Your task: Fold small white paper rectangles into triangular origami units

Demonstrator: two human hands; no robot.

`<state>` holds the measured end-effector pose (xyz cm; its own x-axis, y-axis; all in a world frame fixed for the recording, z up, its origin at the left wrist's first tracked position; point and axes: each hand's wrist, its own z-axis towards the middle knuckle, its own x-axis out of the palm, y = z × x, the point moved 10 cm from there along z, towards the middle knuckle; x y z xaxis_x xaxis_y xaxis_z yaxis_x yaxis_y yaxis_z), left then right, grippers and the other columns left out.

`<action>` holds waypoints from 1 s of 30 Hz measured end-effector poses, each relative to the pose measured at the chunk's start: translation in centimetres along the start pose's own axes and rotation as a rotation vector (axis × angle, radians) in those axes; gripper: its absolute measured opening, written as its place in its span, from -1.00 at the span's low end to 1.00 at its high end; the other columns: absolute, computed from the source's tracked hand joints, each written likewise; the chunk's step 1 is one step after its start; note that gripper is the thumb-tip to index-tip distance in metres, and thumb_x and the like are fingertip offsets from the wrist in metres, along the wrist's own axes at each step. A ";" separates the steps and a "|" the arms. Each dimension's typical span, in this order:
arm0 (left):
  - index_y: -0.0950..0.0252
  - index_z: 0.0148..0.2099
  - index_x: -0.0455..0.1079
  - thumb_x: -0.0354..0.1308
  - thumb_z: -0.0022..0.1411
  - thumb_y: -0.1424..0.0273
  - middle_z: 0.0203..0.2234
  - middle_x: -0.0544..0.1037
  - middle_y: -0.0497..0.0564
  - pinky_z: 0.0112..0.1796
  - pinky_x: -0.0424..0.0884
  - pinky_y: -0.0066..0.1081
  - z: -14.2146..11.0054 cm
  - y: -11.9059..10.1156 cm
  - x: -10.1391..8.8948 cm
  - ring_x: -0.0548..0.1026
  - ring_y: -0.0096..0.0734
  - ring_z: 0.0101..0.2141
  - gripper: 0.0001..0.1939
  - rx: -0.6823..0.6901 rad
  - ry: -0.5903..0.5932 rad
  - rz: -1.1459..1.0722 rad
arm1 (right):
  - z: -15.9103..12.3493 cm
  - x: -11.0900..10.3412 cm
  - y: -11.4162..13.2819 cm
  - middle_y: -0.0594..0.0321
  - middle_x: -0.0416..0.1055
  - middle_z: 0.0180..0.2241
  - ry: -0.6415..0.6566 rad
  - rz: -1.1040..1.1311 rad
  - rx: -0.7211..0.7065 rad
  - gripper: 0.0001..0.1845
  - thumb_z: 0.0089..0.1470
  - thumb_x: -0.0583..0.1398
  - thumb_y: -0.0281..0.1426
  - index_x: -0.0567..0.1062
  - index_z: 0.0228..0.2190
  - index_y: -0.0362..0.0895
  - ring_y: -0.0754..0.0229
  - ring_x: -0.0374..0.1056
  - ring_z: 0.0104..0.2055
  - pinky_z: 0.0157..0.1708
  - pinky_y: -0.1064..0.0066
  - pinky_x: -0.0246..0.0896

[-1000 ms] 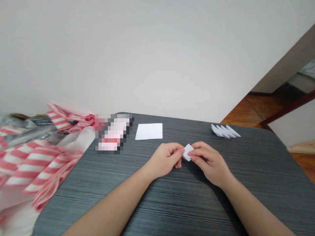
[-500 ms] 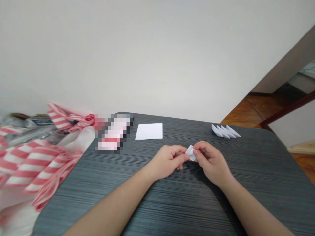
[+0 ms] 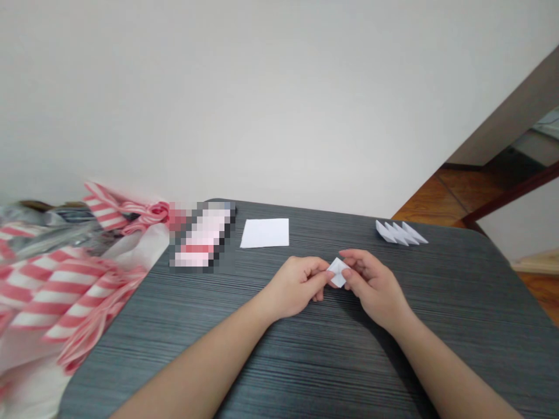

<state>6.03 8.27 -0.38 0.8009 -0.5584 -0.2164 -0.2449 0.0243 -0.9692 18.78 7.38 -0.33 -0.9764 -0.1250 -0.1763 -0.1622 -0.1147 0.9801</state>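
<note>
Between my two hands is a small folded piece of white paper (image 3: 338,271), turned so that it looks like a diamond. My left hand (image 3: 299,286) pinches its left corner between thumb and fingers. On the opposite side, my right hand (image 3: 373,286) grips the right corner, its thumb lying on the front face. Both hands are just above the dark table, and the fingers behind the paper are partly hidden. Beyond my left hand lies a flat white stack of paper (image 3: 265,233). Several folded, pointed white paper pieces (image 3: 399,233) stand in a row beyond my right hand.
The dark wood-grain table (image 3: 288,366) meets a pale wall (image 3: 279,105) at the back. A pixelated, phone-like object (image 3: 203,235) lies at its left edge. Red-and-white striped cloth (image 3: 56,285) is heaped left of the table. Brown floor (image 3: 430,195) shows at the right.
The paper has turned over in my fingers and now shows a face with creases. My right thumb has moved onto that face. The other paper on the table has stayed put.
</note>
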 end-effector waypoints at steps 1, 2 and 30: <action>0.32 -0.26 0.49 0.06 0.35 0.26 -0.63 0.46 -0.10 -0.48 0.33 -0.54 0.0 0.1 0.0 0.42 -0.52 -0.58 -0.73 0.001 -0.004 -0.003 | 0.1 -0.1 0.0 0.24 0.47 -0.35 0.002 -0.031 0.020 -0.73 0.18 0.21 -0.34 0.42 -0.08 -0.09 0.25 0.38 -0.45 -0.45 0.42 0.29; 0.32 -0.26 0.49 0.06 0.35 0.26 -0.63 0.46 -0.10 -0.48 0.33 -0.54 0.0 0.1 -0.1 0.41 -0.52 -0.58 -0.73 0.003 -0.007 -0.005 | 0.1 -0.2 0.0 0.25 0.47 -0.40 0.000 -0.069 0.039 -0.78 0.18 0.21 -0.33 0.45 -0.13 -0.11 0.26 0.37 -0.48 -0.47 0.42 0.28; 0.32 -0.26 0.48 0.02 0.36 0.28 -0.63 0.47 -0.09 -0.46 0.33 -0.53 0.0 -0.1 0.1 0.41 -0.51 -0.57 -0.72 0.003 0.030 0.033 | -0.1 -0.1 0.6 0.35 0.38 -0.60 0.075 -0.240 0.071 -0.83 0.17 0.20 -0.30 0.54 -0.33 -0.13 0.27 0.29 -0.57 -0.52 0.46 0.16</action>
<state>6.15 8.18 -0.30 0.7759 -0.5815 -0.2446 -0.2691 0.0456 -0.9620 18.78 7.25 0.29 -0.8958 -0.1754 -0.4083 -0.4003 -0.0804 0.9128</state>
